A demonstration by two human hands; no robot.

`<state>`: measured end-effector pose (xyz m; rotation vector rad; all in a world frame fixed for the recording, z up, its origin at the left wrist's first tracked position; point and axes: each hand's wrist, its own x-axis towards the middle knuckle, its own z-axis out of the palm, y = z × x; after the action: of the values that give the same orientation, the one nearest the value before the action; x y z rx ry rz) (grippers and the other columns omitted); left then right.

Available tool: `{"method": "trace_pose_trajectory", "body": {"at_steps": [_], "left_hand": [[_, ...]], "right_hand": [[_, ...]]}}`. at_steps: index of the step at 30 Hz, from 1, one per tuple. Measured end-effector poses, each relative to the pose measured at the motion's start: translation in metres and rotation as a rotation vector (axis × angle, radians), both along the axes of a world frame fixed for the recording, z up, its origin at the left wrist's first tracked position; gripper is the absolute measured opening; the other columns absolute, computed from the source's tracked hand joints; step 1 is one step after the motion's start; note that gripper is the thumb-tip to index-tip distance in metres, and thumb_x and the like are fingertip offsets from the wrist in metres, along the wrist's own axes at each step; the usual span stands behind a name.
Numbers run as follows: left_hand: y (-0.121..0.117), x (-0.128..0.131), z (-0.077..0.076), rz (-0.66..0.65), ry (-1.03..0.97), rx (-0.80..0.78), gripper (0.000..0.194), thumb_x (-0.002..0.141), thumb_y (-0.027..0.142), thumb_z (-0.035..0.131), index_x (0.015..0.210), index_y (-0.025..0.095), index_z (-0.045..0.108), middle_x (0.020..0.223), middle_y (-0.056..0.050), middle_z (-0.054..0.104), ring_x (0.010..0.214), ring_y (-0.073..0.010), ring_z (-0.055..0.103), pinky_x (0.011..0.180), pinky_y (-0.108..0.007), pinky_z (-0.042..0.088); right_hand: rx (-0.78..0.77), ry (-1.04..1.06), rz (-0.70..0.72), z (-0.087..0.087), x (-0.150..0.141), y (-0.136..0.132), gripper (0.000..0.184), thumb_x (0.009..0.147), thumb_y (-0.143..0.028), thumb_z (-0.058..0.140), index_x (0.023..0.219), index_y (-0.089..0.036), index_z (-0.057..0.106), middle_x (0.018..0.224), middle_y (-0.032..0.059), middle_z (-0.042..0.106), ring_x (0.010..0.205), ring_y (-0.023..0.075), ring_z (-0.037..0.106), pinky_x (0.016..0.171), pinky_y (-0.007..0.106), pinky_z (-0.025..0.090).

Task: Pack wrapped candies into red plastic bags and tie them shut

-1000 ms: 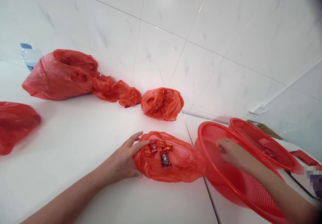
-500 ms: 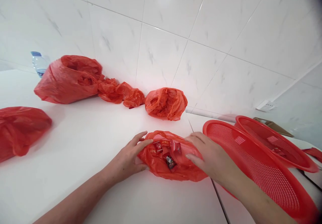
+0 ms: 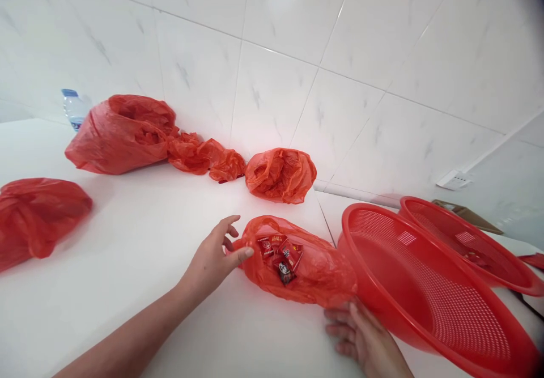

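A red plastic bag point(image 3: 317, 273) with several small wrapped candies point(image 3: 283, 253) inside lies on the white counter in front of me. My left hand point(image 3: 212, 259) pinches the bag's left end between thumb and fingers. My right hand point(image 3: 361, 338) lies low at the bag's near right edge, fingers stretched out flat and touching the underside of the bag, beside the rim of a big red mesh basket point(image 3: 429, 304). Nothing is held in the right hand.
A second red basket point(image 3: 493, 264) sits behind the first on the right. More red bags lie along the tiled wall: a large one point(image 3: 121, 137), crumpled ones point(image 3: 206, 160), a round one point(image 3: 280, 175), another at far left point(image 3: 38, 213). A water bottle point(image 3: 73, 109) stands behind.
My right hand left the basket, passed over the top of the bag, and now lies below the bag's near right edge. My left hand shifted from resting on the bag to pinching its end.
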<state>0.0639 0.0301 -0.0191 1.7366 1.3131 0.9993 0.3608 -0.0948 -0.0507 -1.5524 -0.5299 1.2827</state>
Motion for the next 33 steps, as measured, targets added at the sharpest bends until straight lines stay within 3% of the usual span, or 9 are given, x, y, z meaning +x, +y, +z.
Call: {"method": "trace_pose_trajectory", "body": {"at_steps": [3, 6, 9, 14, 20, 25, 28, 30, 33], "left_hand": [[0.002, 0.008, 0.007, -0.081, -0.179, -0.241, 0.059, 0.082, 0.05, 0.055, 0.131, 0.026, 0.035, 0.1, -0.005, 0.057, 0.078, -0.0186, 0.06, 0.06, -0.031, 0.053], [0.009, 0.011, 0.019, -0.139, -0.379, -0.355, 0.054, 0.076, 0.038, 0.065, 0.123, 0.022, 0.043, 0.087, -0.002, 0.06, 0.075, -0.0172, 0.062, 0.06, -0.028, 0.051], [0.019, 0.005, 0.039, -0.065, -0.598, -0.3, 0.048, 0.072, 0.026, 0.07, 0.114, 0.019, 0.048, 0.079, 0.001, 0.059, 0.067, -0.0131, 0.061, 0.06, -0.026, 0.05], [0.035, -0.007, 0.076, -0.004, -0.756, -0.207, 0.042, 0.067, 0.016, 0.072, 0.104, 0.018, 0.052, 0.083, -0.001, 0.063, 0.061, -0.0084, 0.058, 0.055, -0.021, 0.047], [0.044, -0.003, 0.106, -0.092, -0.663, -0.108, 0.044, 0.066, 0.013, 0.073, 0.106, 0.019, 0.056, 0.084, 0.002, 0.061, 0.057, -0.005, 0.053, 0.053, -0.019, 0.045], [0.046, 0.002, 0.137, -0.136, -0.684, 0.209, 0.044, 0.068, 0.013, 0.07, 0.11, 0.021, 0.056, 0.1, -0.001, 0.061, 0.064, -0.0062, 0.056, 0.054, -0.019, 0.045], [0.051, 0.004, 0.15, -0.244, -0.554, 0.189, 0.043, 0.068, 0.015, 0.07, 0.109, 0.02, 0.058, 0.106, -0.004, 0.063, 0.063, -0.0072, 0.058, 0.054, -0.021, 0.046], [0.053, 0.004, 0.158, -0.266, -0.497, 0.17, 0.041, 0.068, 0.015, 0.07, 0.108, 0.018, 0.059, 0.105, -0.006, 0.065, 0.064, -0.0088, 0.06, 0.055, -0.022, 0.047], [0.051, 0.003, 0.17, -0.25, -0.518, 0.253, 0.041, 0.07, 0.016, 0.069, 0.109, 0.018, 0.058, 0.105, -0.007, 0.067, 0.076, -0.0132, 0.064, 0.064, -0.025, 0.051]], "right_hand": [[0.142, 0.226, 0.027, 0.014, -0.017, 0.025, 0.052, 0.069, -0.058, 0.068, 0.105, -0.021, 0.058, 0.098, 0.0081, 0.067, 0.082, 0.0209, 0.064, 0.066, 0.031, 0.051], [0.267, 0.217, 0.099, 0.03, -0.032, 0.051, 0.042, 0.071, -0.044, 0.072, 0.104, -0.023, 0.058, 0.097, 0.0037, 0.066, 0.078, 0.0157, 0.061, 0.067, 0.027, 0.049], [0.41, 0.104, 0.159, 0.048, -0.04, 0.07, 0.033, 0.07, -0.034, 0.073, 0.098, -0.022, 0.06, 0.1, 0.0022, 0.064, 0.082, 0.0151, 0.06, 0.071, 0.028, 0.048], [0.498, 0.02, 0.039, 0.082, -0.037, 0.088, 0.022, 0.063, -0.022, 0.07, 0.072, -0.021, 0.05, 0.077, -0.0032, 0.057, 0.068, 0.011, 0.054, 0.057, 0.021, 0.043], [0.506, 0.152, 0.002, 0.12, -0.024, 0.089, 0.037, 0.062, -0.017, 0.066, 0.097, -0.023, 0.056, 0.085, -0.0017, 0.059, 0.068, 0.0103, 0.055, 0.058, 0.022, 0.046], [0.713, -0.282, -0.101, 0.145, -0.013, 0.08, 0.05, 0.065, -0.016, 0.061, 0.113, -0.025, 0.054, 0.077, -0.0047, 0.058, 0.072, 0.0126, 0.058, 0.068, 0.027, 0.048], [0.544, -0.52, 0.06, 0.153, -0.007, 0.078, 0.054, 0.066, -0.017, 0.058, 0.12, -0.025, 0.054, 0.074, -0.0038, 0.06, 0.069, 0.0157, 0.06, 0.067, 0.032, 0.05], [0.424, -0.654, 0.104, 0.158, -0.002, 0.078, 0.042, 0.066, -0.019, 0.057, 0.107, -0.025, 0.063, 0.072, -0.0023, 0.062, 0.065, 0.0166, 0.06, 0.059, 0.03, 0.049], [0.488, -0.802, -0.067, 0.165, 0.005, 0.076, 0.018, 0.067, -0.022, 0.057, 0.082, -0.024, 0.068, 0.069, -0.0016, 0.063, 0.062, 0.0147, 0.058, 0.055, 0.027, 0.045]]}}
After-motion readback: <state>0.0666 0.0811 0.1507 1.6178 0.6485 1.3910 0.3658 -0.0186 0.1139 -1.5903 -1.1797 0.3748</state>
